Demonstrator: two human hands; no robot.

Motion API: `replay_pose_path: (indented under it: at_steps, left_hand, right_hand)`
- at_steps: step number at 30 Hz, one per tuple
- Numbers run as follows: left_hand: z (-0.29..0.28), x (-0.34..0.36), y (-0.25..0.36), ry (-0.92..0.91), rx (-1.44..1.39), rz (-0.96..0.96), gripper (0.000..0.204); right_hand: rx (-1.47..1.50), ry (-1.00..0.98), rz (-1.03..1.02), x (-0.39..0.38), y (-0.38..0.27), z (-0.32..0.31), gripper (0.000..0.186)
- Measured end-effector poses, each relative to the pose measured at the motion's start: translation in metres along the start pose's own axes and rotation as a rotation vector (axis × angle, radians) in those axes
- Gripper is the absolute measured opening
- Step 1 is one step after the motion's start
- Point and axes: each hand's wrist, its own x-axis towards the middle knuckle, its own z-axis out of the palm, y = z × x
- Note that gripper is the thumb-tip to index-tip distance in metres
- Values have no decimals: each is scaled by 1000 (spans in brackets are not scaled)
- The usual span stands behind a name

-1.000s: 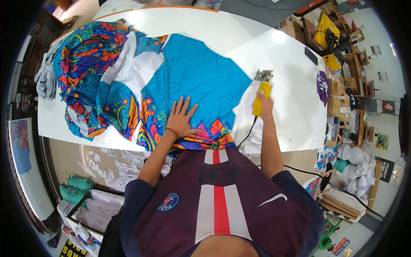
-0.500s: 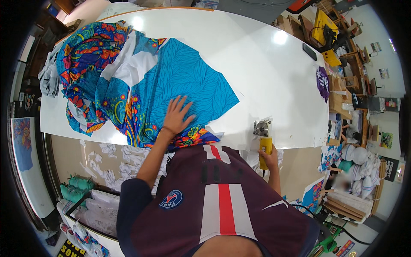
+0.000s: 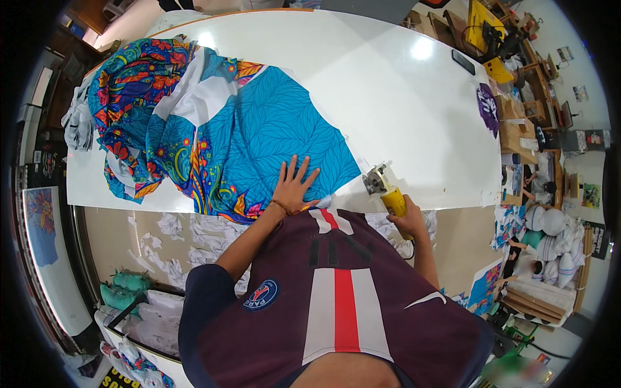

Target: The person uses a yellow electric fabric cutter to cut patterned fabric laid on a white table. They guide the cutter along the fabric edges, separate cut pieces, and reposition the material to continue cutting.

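A printed fabric piece [image 3: 291, 110], blue with a leaf pattern, is spread on the white table [image 3: 388, 77]. My left hand [image 3: 296, 186] lies on its near part with fingers spread, pressing the cloth. In my right hand [image 3: 410, 221] is a yellow handheld rotary cloth cutter [image 3: 393, 200]. Its round metal blade head [image 3: 374, 180] stands on the tabletop, close beside the right corner of the blue fabric. The cutter is tilted, its head pointing up and left. Further left, the cloth runs into a crumpled heap of floral fabric [image 3: 145, 84] with a white underside showing.
A dark phone [image 3: 463, 62] and a purple cloth piece [image 3: 488, 110] lie near the table's right end. Pale fabric scraps [image 3: 171, 225] litter the floor below the near edge. A bin of white material [image 3: 155, 317] stands at lower left. Shelves and sacks line the right side.
My left hand has slid right and nearer along the fabric. My right hand has brought the cutter left and up, tilting it toward the fabric's corner. The near floral edge has shifted.
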Motion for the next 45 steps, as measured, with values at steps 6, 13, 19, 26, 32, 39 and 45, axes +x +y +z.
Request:
replay_pose_path:
  at_steps: [6, 13, 19, 26, 32, 39, 45]
  left_hand:
    - [-5, 15, -14, 284, -248, -106, 76]
    - [-7, 33, -40, 324, 15, -334, 90]
    - [-6, 31, -39, 279, 11, -331, 100]
    - [-19, 29, -35, 195, 19, -284, 113]
    - [-16, 26, -36, 203, 18, -298, 114]
    - [-15, 29, -36, 219, 23, -284, 114]
    - [-15, 29, -37, 228, 14, -277, 113]
  right_hand:
    - [-89, -3, 29, -1, -2, -6, 71]
    - [-156, 41, 137, -14, -37, 6, 63]
    - [-187, 113, 118, -21, -36, 18, 60]
    - [-145, 162, 88, -41, -29, 29, 57]
    - [-118, 164, 80, -39, -34, 30, 56]
    - [-160, 118, 134, -28, -39, 29, 58]
    - [-164, 80, 155, -15, -54, 23, 56]
